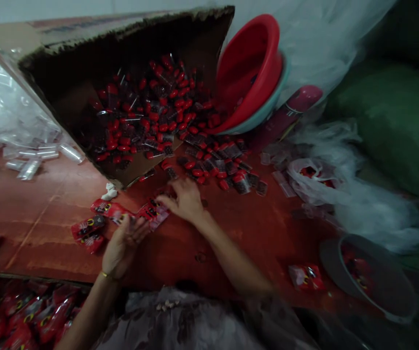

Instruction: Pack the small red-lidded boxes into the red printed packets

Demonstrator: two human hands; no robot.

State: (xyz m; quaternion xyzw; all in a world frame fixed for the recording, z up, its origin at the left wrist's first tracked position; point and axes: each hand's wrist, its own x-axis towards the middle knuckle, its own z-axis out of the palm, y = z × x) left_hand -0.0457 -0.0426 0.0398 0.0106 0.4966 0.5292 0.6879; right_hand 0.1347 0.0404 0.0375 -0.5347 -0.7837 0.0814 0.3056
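Observation:
My left hand (122, 245), with a thin yellow band at the wrist, is turned partly palm up with its fingers extended. Its thumb and fingertips are beside a red printed packet (113, 210), slightly blurred. Another red and pink packet (154, 212) lies between my two hands. My right hand (185, 200) reaches over the table, thumb and fingers apart, its fingertips close to the loose red-capped clear containers with dark contents (209, 165). Whether its fingertips touch one is not clear. More red packets (89, 232) lie left of my left hand.
A cardboard box (129, 24) on its side spills red-capped containers onto the reddish table (253, 238). A red basin (271, 58), pink-capped bottle (293, 109) and plastic bag (315, 180) stand right. A grey tub (373, 272) is front right. Clear tubes (30, 155) lie left; packets (27, 311) fill the lower left.

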